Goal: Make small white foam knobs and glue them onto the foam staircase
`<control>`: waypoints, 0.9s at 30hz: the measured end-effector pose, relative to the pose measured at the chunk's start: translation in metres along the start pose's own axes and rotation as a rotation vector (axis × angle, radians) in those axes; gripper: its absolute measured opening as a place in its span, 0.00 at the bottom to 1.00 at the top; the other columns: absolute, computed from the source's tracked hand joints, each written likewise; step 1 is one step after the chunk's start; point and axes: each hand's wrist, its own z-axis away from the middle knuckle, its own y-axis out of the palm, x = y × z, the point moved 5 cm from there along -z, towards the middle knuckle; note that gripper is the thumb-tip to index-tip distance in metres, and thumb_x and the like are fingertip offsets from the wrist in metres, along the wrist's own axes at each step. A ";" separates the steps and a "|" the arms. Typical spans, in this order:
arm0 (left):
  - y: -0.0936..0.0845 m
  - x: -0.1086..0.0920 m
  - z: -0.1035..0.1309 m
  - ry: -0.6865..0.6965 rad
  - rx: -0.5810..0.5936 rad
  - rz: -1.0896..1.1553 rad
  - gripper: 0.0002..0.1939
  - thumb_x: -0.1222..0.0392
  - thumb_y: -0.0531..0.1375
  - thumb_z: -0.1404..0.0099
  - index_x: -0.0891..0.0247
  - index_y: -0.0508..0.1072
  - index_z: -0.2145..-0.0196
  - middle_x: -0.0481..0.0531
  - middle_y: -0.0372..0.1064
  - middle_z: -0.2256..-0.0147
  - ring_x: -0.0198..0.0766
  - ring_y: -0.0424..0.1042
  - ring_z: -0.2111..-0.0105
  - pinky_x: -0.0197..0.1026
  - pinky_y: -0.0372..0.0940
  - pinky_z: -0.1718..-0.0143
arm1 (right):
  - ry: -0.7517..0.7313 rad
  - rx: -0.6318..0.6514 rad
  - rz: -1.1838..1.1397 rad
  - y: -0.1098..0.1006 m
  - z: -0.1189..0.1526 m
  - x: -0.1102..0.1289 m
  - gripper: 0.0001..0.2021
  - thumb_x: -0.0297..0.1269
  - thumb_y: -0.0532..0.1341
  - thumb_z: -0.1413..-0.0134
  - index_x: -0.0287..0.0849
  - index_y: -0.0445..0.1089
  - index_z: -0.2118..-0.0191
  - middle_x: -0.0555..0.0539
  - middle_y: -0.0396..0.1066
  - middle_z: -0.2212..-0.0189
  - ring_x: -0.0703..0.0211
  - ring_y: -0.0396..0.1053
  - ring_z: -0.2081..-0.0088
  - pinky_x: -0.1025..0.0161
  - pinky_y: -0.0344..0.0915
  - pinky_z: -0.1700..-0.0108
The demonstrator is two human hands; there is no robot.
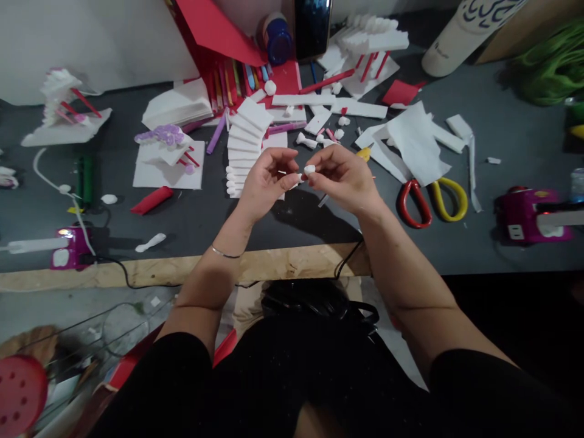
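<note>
Both hands are raised over the dark table, fingertips almost meeting. My right hand [344, 179] pinches a small white piece [309, 170] between thumb and fingers. My left hand [269, 179] is beside it, thumb and fingers curled near a tiny white bit at the thumb tip; whether it grips that bit is too small to tell. Behind my left hand lies a fanned row of white strips [249, 137]. White rolled pieces [306, 141] and scraps are just beyond the fingertips. Scissors [415, 204] with red and yellow handles rest right of my right hand.
Small white models with red sticks stand at the back right [374, 42] and far left [64, 109]. A purple-topped one [166, 139] is at left. Purple devices [72, 248] sit near both table ends. A phone [312, 27], blue-lidded jar [277, 39] and white bottle [456, 39] are behind.
</note>
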 end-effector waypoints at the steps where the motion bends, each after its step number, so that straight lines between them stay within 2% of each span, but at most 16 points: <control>1: 0.001 -0.001 0.000 -0.011 0.032 0.005 0.22 0.60 0.80 0.50 0.59 0.79 0.59 0.49 0.72 0.64 0.38 0.74 0.59 0.37 0.68 0.56 | 0.004 0.014 -0.014 0.000 0.000 0.000 0.19 0.56 0.68 0.40 0.48 0.68 0.57 0.53 0.70 0.67 0.65 0.70 0.68 0.64 0.69 0.66; 6: 0.004 -0.004 0.001 -0.010 0.180 -0.035 0.26 0.53 0.81 0.53 0.61 0.82 0.58 0.51 0.73 0.63 0.40 0.75 0.59 0.40 0.70 0.55 | 0.035 0.064 -0.067 0.003 0.002 -0.004 0.22 0.53 0.69 0.42 0.50 0.63 0.51 0.55 0.72 0.68 0.66 0.69 0.71 0.65 0.68 0.69; 11: 0.001 -0.008 0.000 0.031 0.221 -0.163 0.20 0.52 0.80 0.50 0.59 0.85 0.60 0.52 0.75 0.65 0.39 0.75 0.61 0.41 0.69 0.55 | 0.077 0.127 -0.071 0.005 0.004 -0.008 0.24 0.51 0.70 0.43 0.50 0.61 0.49 0.57 0.72 0.71 0.64 0.69 0.72 0.62 0.71 0.67; 16: -0.001 -0.013 -0.002 0.114 0.247 -0.308 0.15 0.50 0.79 0.48 0.56 0.86 0.65 0.52 0.77 0.66 0.37 0.73 0.66 0.39 0.68 0.61 | 0.108 0.163 -0.074 0.008 0.002 -0.011 0.26 0.53 0.71 0.45 0.50 0.60 0.49 0.60 0.69 0.75 0.66 0.68 0.75 0.64 0.71 0.68; 21: -0.001 -0.016 -0.002 0.156 0.223 -0.357 0.14 0.47 0.78 0.47 0.57 0.85 0.67 0.53 0.79 0.66 0.38 0.75 0.64 0.39 0.69 0.61 | 0.136 0.147 -0.070 0.007 -0.001 -0.014 0.29 0.58 0.72 0.47 0.50 0.61 0.48 0.59 0.72 0.74 0.67 0.70 0.75 0.64 0.72 0.69; 24: -0.003 -0.009 -0.005 0.104 0.165 -0.298 0.16 0.49 0.79 0.49 0.59 0.84 0.68 0.51 0.78 0.69 0.37 0.75 0.67 0.38 0.70 0.64 | 0.156 0.150 -0.085 0.006 -0.002 -0.016 0.32 0.61 0.70 0.46 0.49 0.61 0.45 0.57 0.74 0.72 0.66 0.72 0.73 0.63 0.73 0.66; 27: -0.007 0.001 -0.011 0.029 0.069 -0.140 0.15 0.54 0.79 0.49 0.59 0.81 0.68 0.46 0.74 0.74 0.33 0.73 0.73 0.36 0.69 0.69 | 0.139 0.100 -0.045 0.000 -0.004 -0.015 0.32 0.63 0.68 0.44 0.50 0.62 0.43 0.54 0.76 0.69 0.64 0.74 0.70 0.62 0.74 0.65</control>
